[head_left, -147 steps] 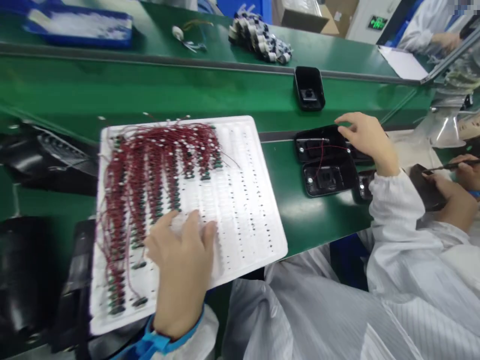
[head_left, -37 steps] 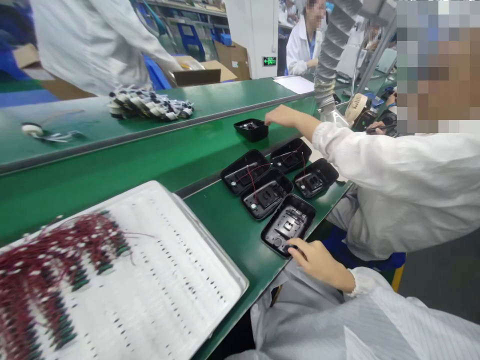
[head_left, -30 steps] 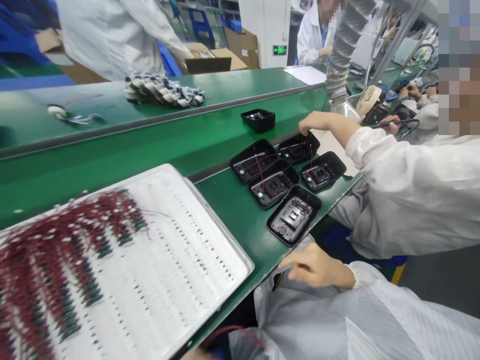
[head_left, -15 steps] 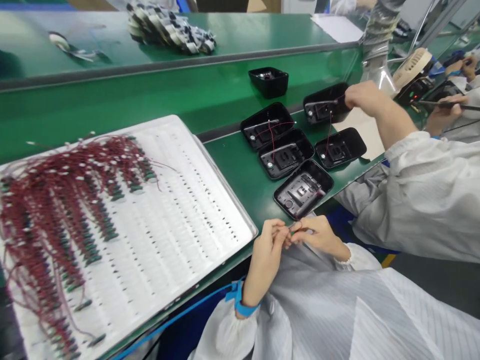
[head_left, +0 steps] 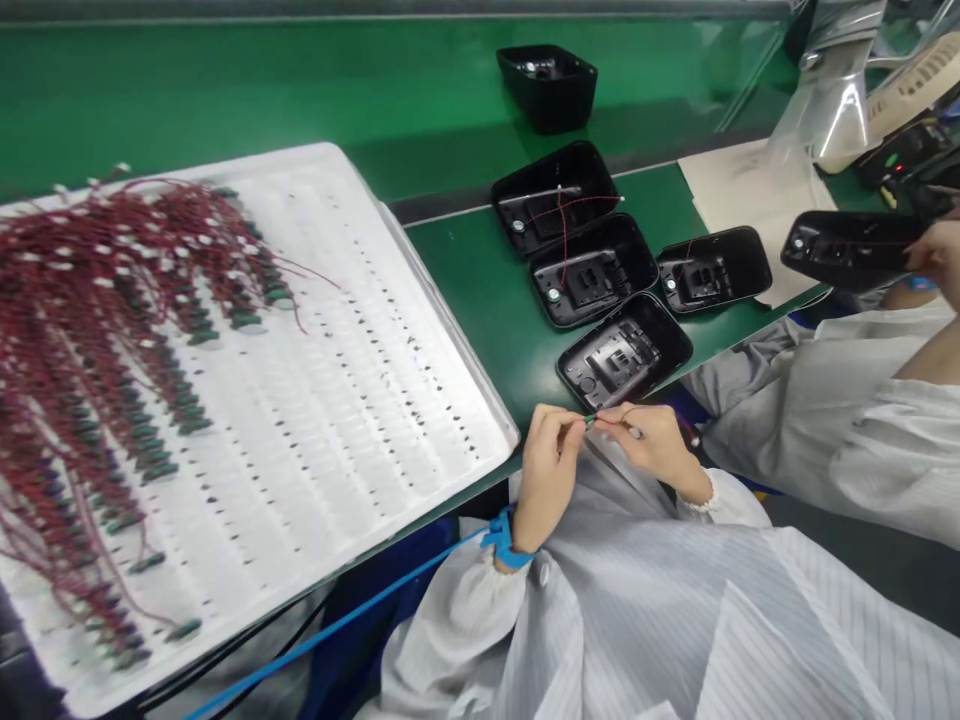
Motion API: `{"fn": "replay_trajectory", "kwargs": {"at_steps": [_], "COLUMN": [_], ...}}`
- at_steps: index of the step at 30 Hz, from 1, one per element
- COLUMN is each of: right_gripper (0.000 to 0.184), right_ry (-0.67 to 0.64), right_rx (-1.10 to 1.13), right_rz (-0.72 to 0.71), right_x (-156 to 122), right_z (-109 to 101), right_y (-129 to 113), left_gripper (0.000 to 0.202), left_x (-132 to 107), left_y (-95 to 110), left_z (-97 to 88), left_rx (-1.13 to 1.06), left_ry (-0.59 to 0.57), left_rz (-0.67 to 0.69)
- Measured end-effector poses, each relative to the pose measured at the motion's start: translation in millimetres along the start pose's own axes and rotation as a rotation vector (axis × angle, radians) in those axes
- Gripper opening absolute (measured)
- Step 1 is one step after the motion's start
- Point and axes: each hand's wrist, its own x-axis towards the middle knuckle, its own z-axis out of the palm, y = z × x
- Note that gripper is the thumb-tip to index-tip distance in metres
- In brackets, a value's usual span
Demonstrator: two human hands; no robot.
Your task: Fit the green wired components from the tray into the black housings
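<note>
Between the fingertips of both hands is a small green circuit board (head_left: 589,420), mostly covered by the fingers. My left hand (head_left: 551,450), with a blue strap at the wrist, pinches its left end. My right hand (head_left: 649,440) is closed at the other end, and a thin reddish wire runs over its fingers. Just beyond my fingertips lies an open black plastic housing (head_left: 624,350) with nothing wired inside that I can see. Behind it, another black housing (head_left: 592,270) contains a round metallic part and a red wire.
A white tray (head_left: 337,420) at left carries rows of small green boards with tangled red wires (head_left: 150,260). More black housings (head_left: 555,195) lie on the green bench; one stands on the ledge (head_left: 547,90). At right, a co-worker's hand (head_left: 941,255) holds another housing (head_left: 847,245).
My view has tipped downward. The green board now shows between my fingertips. The co-worker's hand has carried one black housing to the right, off the bench group.
</note>
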Motion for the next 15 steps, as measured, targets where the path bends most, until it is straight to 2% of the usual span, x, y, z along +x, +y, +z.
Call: {"fn": "replay_trajectory", "kwargs": {"at_steps": [3, 7, 10, 15], "right_gripper": [0.015, 0.02, 0.023, 0.017], "right_ry": [0.114, 0.185, 0.171, 0.105], "right_rx": [-0.15, -0.242, -0.234, -0.087], "right_rz": [-0.082, -0.114, -0.079, 0.041], "right_x": [4.7, 5.9, 6.2, 14.0], "right_z": [2.3, 5.0, 2.2, -8.4], "right_y": [-3.0, -3.9, -2.2, -0.2], "left_gripper": [0.034, 0.035, 0.031, 0.027], "left_x": [-0.4, 5.0, 11.9, 22.9], "left_y": [-2.7, -7.3, -9.2, -7.2], "left_z": [12.3, 26.8, 32.0, 33.5], "left_rx": [0.026, 0.03, -0.002, -0.076], "left_ry": [0.044, 0.093, 0.068, 0.034], "left_rz": [0.012, 0.02, 0.006, -0.023]}}
